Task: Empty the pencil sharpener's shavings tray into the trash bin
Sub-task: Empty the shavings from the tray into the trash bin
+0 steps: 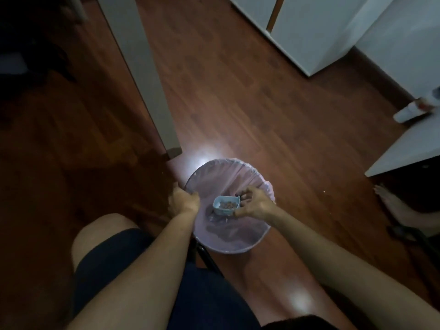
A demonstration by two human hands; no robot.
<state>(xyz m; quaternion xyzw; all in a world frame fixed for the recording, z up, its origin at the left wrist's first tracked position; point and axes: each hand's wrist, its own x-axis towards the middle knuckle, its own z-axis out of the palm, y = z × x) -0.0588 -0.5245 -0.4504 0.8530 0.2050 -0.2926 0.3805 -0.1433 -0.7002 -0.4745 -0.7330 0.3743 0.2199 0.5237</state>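
Note:
A round trash bin [238, 244] lined with a pale pink bag stands on the wooden floor between my knees. My left hand [184, 200] grips the bin's left rim. My right hand [254, 204] holds a small light-blue shavings tray [225, 206] over the bin's opening. The tray sits roughly level with its open side up, and brownish shavings lie inside it. Dark bits of rubbish lie at the bottom of the bag below the tray.
A grey table leg [152, 86] stands just beyond the bin on the left. White cabinets [316, 34] are at the back right, a white shelf edge [404, 148] at the right. Another person's bare foot [392, 206] rests on the floor at the far right.

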